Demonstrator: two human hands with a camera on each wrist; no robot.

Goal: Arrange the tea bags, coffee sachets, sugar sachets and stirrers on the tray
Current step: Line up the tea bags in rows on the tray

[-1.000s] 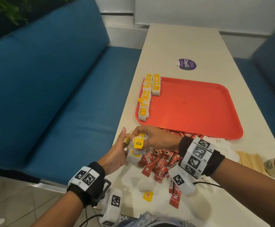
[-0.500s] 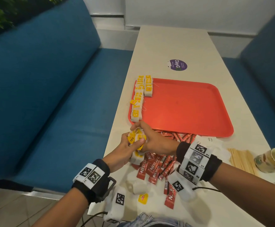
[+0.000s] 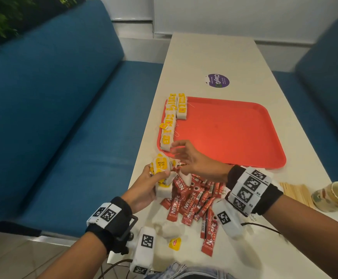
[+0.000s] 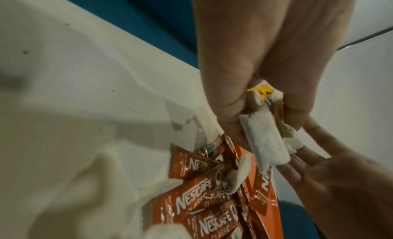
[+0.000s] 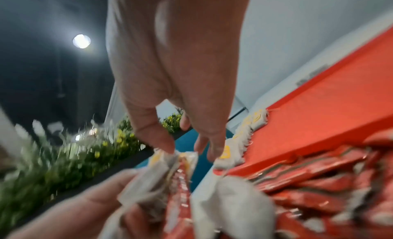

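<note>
My left hand (image 3: pixel 156 174) grips a bundle of tea bags (image 3: pixel 160 164) with yellow tags, just off the red tray's (image 3: pixel 224 133) near left corner. In the left wrist view its fingers (image 4: pixel 225 99) are curled round the white bags (image 4: pixel 266 133). My right hand (image 3: pixel 177 156) hovers beside the bundle with fingers spread and holds nothing; its thumb tip (image 5: pixel 165 146) touches the bundle's top (image 5: pixel 161 165). A row of tea bags (image 3: pixel 171 121) lies along the tray's left side. Red coffee sachets (image 3: pixel 194 200) are piled on the table under both hands.
Wooden stirrers (image 3: pixel 297 192) lie right of my right wrist, next to a paper cup (image 3: pixel 333 196). One loose tea bag (image 3: pixel 170 228) with its tag sits near the table's front edge. A blue bench (image 3: pixel 63 117) runs along the left. A purple sticker (image 3: pixel 218 80) lies beyond the tray.
My right hand has let go of the tea bag bundle and spread its fingers toward the tray. The left hand still holds the bundle, now slightly raised.
</note>
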